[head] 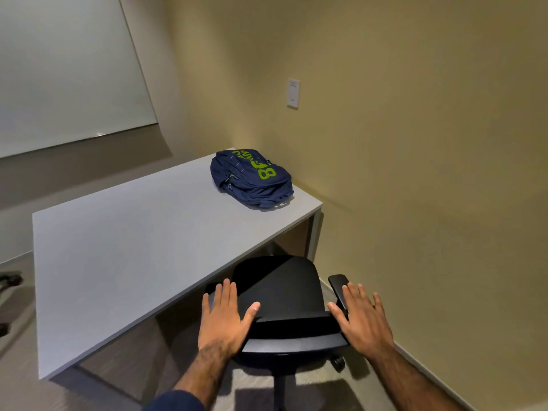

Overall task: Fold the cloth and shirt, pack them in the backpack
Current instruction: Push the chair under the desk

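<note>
A navy backpack (251, 177) with green lettering lies flat at the far right corner of the grey table (124, 247). My left hand (224, 317) and my right hand (361, 318) are both spread with straight fingers, one at each side of the backrest of a black office chair (284, 295). Neither hand holds anything. Whether the palms touch the chair I cannot tell. No cloth or shirt is in view.
The chair stands at the table's near right side, partly tucked under it, close to the beige wall (415, 143). A whiteboard (65, 72) hangs at the left behind the table. A white wall switch (293, 93) sits on the right wall. Dark chair casters (10, 280) show at the left edge.
</note>
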Demonstrator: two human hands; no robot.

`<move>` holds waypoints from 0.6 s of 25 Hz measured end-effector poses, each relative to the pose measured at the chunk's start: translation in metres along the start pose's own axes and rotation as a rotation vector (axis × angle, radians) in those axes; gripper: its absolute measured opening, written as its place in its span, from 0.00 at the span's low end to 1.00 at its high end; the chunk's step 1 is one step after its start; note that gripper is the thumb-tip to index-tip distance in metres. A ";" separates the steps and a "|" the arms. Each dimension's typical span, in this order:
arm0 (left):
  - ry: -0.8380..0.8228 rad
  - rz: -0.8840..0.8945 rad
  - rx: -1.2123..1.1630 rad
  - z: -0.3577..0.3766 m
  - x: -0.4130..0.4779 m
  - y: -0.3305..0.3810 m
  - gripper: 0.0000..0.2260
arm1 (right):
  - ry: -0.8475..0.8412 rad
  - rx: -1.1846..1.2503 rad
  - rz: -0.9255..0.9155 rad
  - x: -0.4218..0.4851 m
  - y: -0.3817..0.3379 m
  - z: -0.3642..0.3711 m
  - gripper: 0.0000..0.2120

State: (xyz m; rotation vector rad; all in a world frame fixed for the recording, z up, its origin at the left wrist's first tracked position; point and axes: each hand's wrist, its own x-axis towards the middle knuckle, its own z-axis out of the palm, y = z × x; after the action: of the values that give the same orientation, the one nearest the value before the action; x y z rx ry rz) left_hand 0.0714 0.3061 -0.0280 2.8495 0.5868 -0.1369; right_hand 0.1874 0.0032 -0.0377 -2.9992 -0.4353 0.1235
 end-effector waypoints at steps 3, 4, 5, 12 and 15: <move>0.026 -0.042 -0.027 -0.001 0.011 0.005 0.47 | -0.008 0.001 -0.043 0.027 0.001 -0.005 0.50; 0.032 -0.061 -0.035 -0.001 0.016 0.008 0.47 | -0.014 0.000 -0.060 0.038 0.002 -0.007 0.49; 0.035 -0.079 -0.040 -0.001 0.020 0.011 0.47 | -0.018 -0.002 -0.079 0.049 0.004 -0.008 0.48; 0.082 -0.236 -0.033 0.002 0.054 0.040 0.41 | -0.026 0.027 -0.250 0.131 0.021 -0.016 0.45; 0.094 -0.301 -0.042 0.006 0.068 0.057 0.43 | -0.036 0.027 -0.330 0.166 0.029 -0.021 0.45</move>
State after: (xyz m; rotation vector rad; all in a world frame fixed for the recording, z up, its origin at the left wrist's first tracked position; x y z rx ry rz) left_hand 0.1562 0.2793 -0.0310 2.7212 1.0238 -0.0395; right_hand 0.3557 0.0213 -0.0307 -2.8529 -0.9138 0.1526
